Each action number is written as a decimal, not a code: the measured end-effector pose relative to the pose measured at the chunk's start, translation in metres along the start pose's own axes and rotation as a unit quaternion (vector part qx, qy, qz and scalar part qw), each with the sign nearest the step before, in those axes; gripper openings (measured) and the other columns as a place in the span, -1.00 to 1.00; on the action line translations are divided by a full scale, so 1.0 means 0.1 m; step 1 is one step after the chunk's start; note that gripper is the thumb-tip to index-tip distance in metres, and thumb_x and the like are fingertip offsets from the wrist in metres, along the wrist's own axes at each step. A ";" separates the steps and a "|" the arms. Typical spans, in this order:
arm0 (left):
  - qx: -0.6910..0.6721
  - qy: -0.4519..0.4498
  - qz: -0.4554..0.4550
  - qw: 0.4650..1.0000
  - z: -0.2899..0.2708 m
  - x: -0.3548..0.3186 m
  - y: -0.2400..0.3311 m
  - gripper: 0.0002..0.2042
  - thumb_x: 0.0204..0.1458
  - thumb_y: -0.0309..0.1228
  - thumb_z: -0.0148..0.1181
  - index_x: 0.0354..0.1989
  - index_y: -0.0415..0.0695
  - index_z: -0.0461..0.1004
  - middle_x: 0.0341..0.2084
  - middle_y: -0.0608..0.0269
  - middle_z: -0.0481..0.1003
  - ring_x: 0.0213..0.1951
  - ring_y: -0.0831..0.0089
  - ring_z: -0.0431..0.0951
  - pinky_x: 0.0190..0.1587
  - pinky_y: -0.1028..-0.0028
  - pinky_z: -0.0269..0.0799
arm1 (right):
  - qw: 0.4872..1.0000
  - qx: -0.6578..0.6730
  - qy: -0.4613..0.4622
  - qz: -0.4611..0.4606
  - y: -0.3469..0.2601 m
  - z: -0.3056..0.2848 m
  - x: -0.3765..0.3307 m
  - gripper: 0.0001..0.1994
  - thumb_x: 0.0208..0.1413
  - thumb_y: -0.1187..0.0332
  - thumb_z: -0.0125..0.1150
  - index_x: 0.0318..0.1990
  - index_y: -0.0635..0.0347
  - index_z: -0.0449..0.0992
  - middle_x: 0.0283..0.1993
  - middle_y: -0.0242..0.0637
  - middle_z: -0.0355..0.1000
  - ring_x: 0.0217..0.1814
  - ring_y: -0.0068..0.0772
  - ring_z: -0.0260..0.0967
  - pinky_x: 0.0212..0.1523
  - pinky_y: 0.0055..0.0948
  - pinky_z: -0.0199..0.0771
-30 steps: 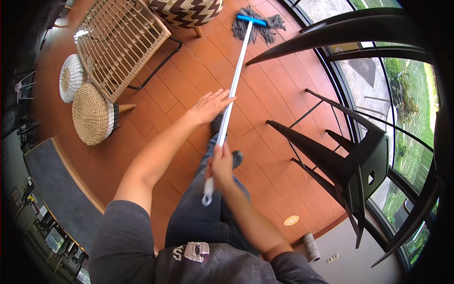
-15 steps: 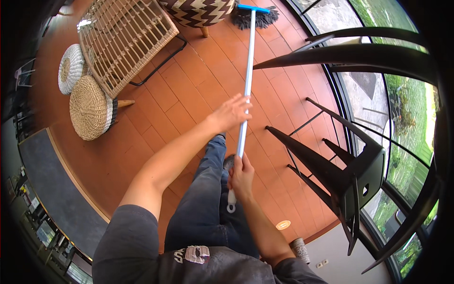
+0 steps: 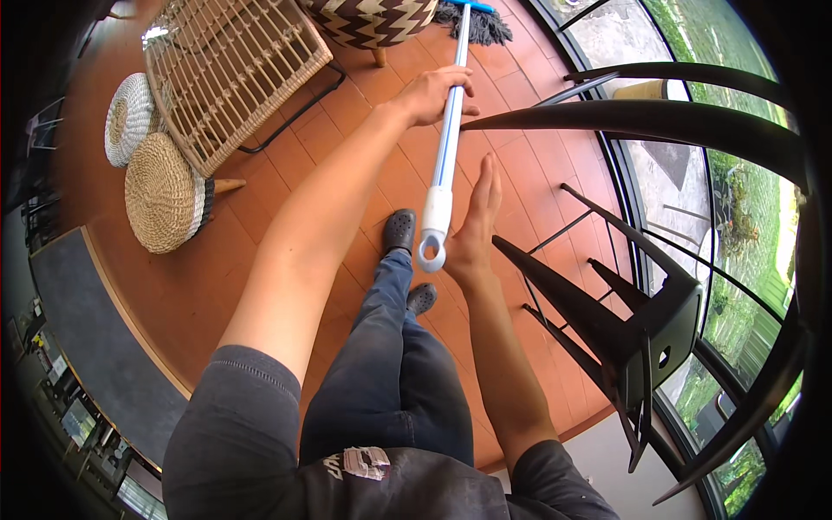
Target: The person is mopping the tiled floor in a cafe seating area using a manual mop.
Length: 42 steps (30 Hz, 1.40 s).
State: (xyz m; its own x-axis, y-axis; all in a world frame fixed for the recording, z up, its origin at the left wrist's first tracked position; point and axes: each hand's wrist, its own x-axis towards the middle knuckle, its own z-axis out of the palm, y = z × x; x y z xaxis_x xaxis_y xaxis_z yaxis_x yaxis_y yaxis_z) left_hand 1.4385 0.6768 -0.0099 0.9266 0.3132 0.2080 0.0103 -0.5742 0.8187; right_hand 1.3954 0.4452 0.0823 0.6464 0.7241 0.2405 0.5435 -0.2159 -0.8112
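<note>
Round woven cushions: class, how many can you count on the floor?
2: a white round woven cushion at far left, and a tan round woven cushion just below it, beside the wicker chair. Others may be hidden.

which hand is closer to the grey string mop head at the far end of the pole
Left. The left hand grips the blue and white mop pole partway up, nearer the grey string mop head; the right hand lies open by the handle's ring end.

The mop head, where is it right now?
In the head view the mop head lies on the tiled floor at the top edge, beside the zigzag-patterned stool, far ahead of the left hand.
</note>
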 end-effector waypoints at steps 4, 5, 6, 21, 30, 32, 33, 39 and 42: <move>-0.061 0.032 0.048 0.996 0.06 -0.16 0.50 -0.64 -0.24 -0.26 0.51 -0.34 -0.17 0.53 -0.23 0.11 0.51 -0.13 0.16 0.56 -0.07 0.35 0.47 | 0.978 0.020 -0.019 -0.207 -0.32 -0.27 0.56 -0.83 -0.12 0.52 0.32 -0.44 0.27 0.40 -0.23 -0.03 0.38 0.01 0.00 0.35 -0.02 -0.11 0.36; -0.088 0.041 0.029 0.995 0.09 -0.17 0.71 -0.65 -0.25 -0.29 0.52 -0.34 -0.17 0.53 -0.29 0.13 0.50 -0.15 0.17 0.56 -0.08 0.35 0.47 | 0.966 0.086 -0.066 -0.234 -0.31 -0.23 0.58 -0.76 -0.12 0.56 0.30 -0.61 0.22 0.30 -0.48 -0.14 0.40 -0.22 -0.09 0.47 -0.20 -0.17 0.46; -0.096 0.078 0.050 0.991 0.00 -0.25 0.83 -0.69 -0.24 -0.34 0.52 -0.41 -0.18 0.49 -0.39 0.14 0.48 -0.16 0.19 0.55 -0.10 0.37 0.46 | 0.948 0.128 0.028 -0.291 -0.50 -0.11 0.67 -0.65 -0.14 0.65 0.24 -0.66 0.15 0.13 -0.70 -0.30 0.19 -0.61 -0.24 0.31 -0.47 -0.31 0.41; -0.206 0.299 0.080 0.928 -0.24 0.12 1.28 -0.72 0.13 -0.35 0.23 -0.57 -0.20 0.37 -0.59 0.38 0.33 -0.51 0.62 0.25 -0.46 0.56 0.15 | 0.929 0.150 0.109 -0.321 -1.75 -0.38 1.32 -0.67 -0.30 0.56 0.32 -0.71 0.09 0.18 -0.76 -0.37 0.11 -0.75 -0.34 0.12 -0.69 -0.34 0.06; -0.225 0.045 0.114 0.967 -0.26 0.27 -0.23 -0.56 -0.07 -0.60 0.33 -0.03 -0.21 0.26 -0.22 0.21 0.35 -0.06 0.43 0.40 0.15 0.35 0.40 | 0.961 0.093 -0.003 -0.259 -0.76 0.27 1.56 -0.74 -0.14 0.52 0.24 -0.69 0.18 0.25 -0.69 -0.19 0.23 -0.60 -0.08 0.25 -0.41 -0.17 0.31; -0.325 0.031 0.087 0.941 -0.26 0.18 -0.52 -0.50 -0.06 -0.59 0.29 0.06 -0.21 0.22 -0.09 0.14 0.27 -0.01 0.41 0.33 0.26 0.30 0.31 | 0.966 0.079 0.005 -0.248 -0.78 0.27 1.56 -0.84 -0.27 0.37 0.26 -0.66 0.06 0.35 -0.65 -0.29 0.33 -0.52 -0.18 0.35 -0.42 -0.24 0.26; -0.257 0.249 0.134 0.924 0.22 0.46 0.08 -0.76 -0.02 -0.50 0.30 -0.52 -0.21 0.29 -0.62 0.30 0.29 -0.55 0.53 0.26 -0.46 0.50 0.22 | 0.970 0.045 -0.012 -0.237 -0.58 0.13 1.50 -0.85 -0.27 0.36 0.24 -0.66 0.05 0.36 -0.66 -0.26 0.33 -0.54 -0.17 0.35 -0.43 -0.23 0.26; -0.244 0.210 0.008 0.947 -0.06 -0.32 1.01 -0.84 0.01 -0.57 0.19 -0.44 -0.08 0.30 -0.49 0.42 0.31 -0.44 0.59 0.25 -0.34 0.52 0.18 | 0.973 0.105 -0.094 -0.181 -1.37 -0.06 1.17 -0.87 -0.30 0.37 0.24 -0.64 0.08 0.38 -0.68 -0.26 0.35 -0.58 -0.13 0.40 -0.46 -0.20 0.35; -0.197 0.090 -0.033 0.976 -0.39 -0.63 1.33 -0.75 -0.03 -0.62 0.12 -0.66 -0.19 0.21 -0.63 0.31 0.26 -0.48 0.49 0.26 -0.29 0.49 0.20 | 0.973 0.139 -0.086 -0.165 -1.89 -0.23 0.98 -0.85 -0.29 0.39 0.25 -0.61 0.10 0.36 -0.68 -0.26 0.33 -0.58 -0.11 0.39 -0.47 -0.21 0.34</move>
State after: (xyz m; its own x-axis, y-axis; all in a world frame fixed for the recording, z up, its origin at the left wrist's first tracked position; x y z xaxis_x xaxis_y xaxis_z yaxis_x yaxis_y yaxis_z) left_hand 1.3670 0.6105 0.1070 0.8475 0.4881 0.2088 -0.1103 -0.2229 0.9686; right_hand 1.3684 0.5420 0.2712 0.3500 0.8274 0.4392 0.5246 0.2153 -0.8237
